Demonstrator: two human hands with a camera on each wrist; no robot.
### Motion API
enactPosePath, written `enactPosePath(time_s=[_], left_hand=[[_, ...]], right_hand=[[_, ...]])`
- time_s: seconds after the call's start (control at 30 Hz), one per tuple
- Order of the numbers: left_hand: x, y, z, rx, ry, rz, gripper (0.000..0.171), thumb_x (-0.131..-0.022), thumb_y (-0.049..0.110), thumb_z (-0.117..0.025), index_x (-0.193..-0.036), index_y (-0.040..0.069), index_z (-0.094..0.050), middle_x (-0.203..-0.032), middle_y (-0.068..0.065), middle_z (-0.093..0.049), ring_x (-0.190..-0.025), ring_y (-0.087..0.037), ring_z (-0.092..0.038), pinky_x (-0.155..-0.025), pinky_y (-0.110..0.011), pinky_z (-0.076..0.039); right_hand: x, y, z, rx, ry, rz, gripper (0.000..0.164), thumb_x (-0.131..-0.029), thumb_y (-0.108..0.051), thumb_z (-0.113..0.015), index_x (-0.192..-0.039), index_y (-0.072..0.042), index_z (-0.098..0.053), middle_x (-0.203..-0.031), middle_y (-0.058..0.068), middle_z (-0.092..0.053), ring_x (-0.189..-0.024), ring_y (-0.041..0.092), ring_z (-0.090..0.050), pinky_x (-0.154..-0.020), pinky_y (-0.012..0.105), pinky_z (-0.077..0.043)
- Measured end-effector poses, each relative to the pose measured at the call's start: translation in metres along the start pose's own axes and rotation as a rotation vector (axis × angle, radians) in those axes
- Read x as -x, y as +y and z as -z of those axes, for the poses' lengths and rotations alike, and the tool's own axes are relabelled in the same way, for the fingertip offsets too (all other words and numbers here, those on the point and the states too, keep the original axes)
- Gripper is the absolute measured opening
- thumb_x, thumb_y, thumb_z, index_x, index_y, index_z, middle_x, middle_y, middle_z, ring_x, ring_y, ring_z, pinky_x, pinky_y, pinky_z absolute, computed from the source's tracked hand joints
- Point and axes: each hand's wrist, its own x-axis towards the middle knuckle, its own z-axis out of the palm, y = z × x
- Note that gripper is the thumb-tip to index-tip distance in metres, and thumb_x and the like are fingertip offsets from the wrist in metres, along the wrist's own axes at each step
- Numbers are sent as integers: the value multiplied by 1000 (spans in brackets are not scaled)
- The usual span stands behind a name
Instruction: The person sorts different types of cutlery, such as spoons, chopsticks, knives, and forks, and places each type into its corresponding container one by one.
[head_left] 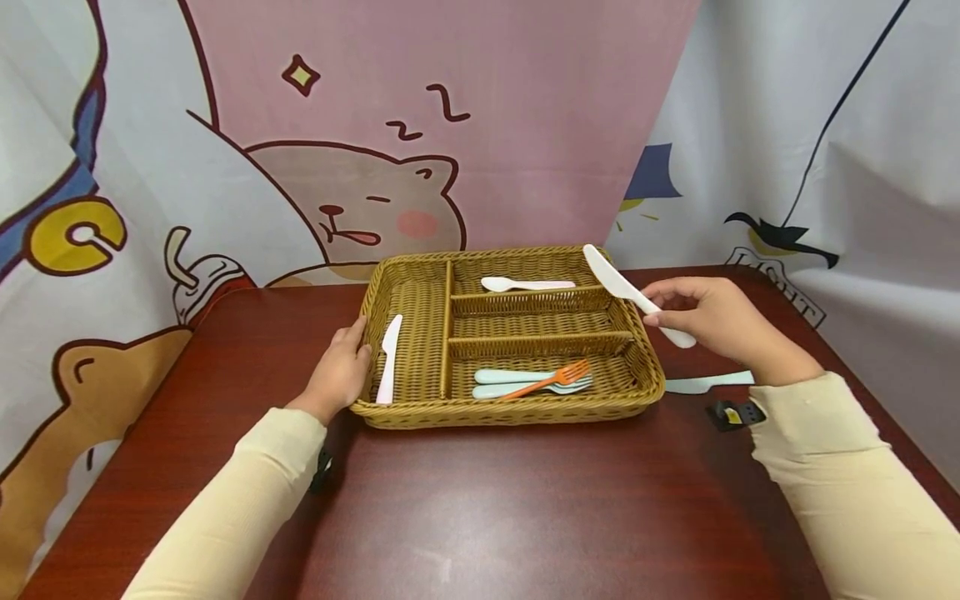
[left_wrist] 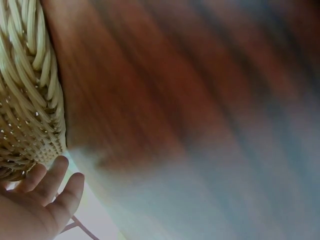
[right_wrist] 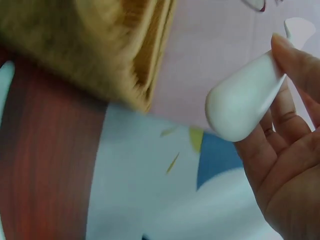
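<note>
My right hand (head_left: 716, 321) pinches a white plastic knife (head_left: 618, 283) by its handle, raised over the right end of a wicker cutlery basket (head_left: 540, 410). In the right wrist view the rounded handle end (right_wrist: 240, 107) juts out past the thumb. On the basket's left side rests my left hand (head_left: 341, 371), its fingers fairly straight along the woven wall. Another pale knife (head_left: 390, 358) lies in the left compartment, and a pale spoon (head_left: 525, 284) in the back one. The front compartment holds mint forks (head_left: 517, 390) with an orange fork (head_left: 551, 379) across them.
A mint knife (head_left: 708, 382) lies on the dark red table (head_left: 480, 500), right of the basket and below my right hand. Behind the table hangs a printed cloth (head_left: 525, 125) with cartoon animals, and it also drapes along both sides.
</note>
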Motion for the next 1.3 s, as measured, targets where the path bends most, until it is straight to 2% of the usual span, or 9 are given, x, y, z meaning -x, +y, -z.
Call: enactPosePath(time_s=[0.27,0.43,0.67,1.0,1.3], left_hand=[[0,0,0,-3,0,3,56,-106,19,-31,-156,6,-10,-151,-25,-24,-136,-41,-33,-110,-54,-29],[0,1,0,4,0,3,56,-106,19,-31,-156,6,-9,-152,-25,-24,-136,-41,-33,-110,-54,-29],[2,3,2,7,2,7,56,-106,19,-31,-156,6,-10,-151,-24,-24,-136,-41,-33,-110,-54,-28],[2,3,1,-10,5,10,56,-106,18,-31,-156,6,-10,-152,-25,-24,-137,-40,-32,-111,-53,-27],[2,4,2,-18,-1,9,55,-106,18,-30,-156,6,-9,-151,-25,-24,-137,-41,-32,-111,-54,-28]], right_hand=[[-23,-38,-16,-127,-50,15,31,-86,-15,-74,-114,-4,-69,-88,7,-68,-72,6,-57,-60,24,-47],[-36,-57,-26,-193,-81,0,30,-86,-12,-73,-114,-3,-68,-90,9,-67,-75,10,-60,-62,26,-49],[-53,-82,-44,-255,-106,24,31,-86,-8,-73,-115,-1,-67,-93,11,-64,-81,15,-59,-67,25,-49],[-73,-112,-80,-398,-181,-128,33,-88,-9,-71,-120,-4,-65,-97,8,-60,-78,16,-54,-61,26,-46],[-84,-134,-111,-599,-203,-259,34,-88,-5,-70,-121,-4,-64,-100,10,-60,-80,18,-59,-64,30,-54]])
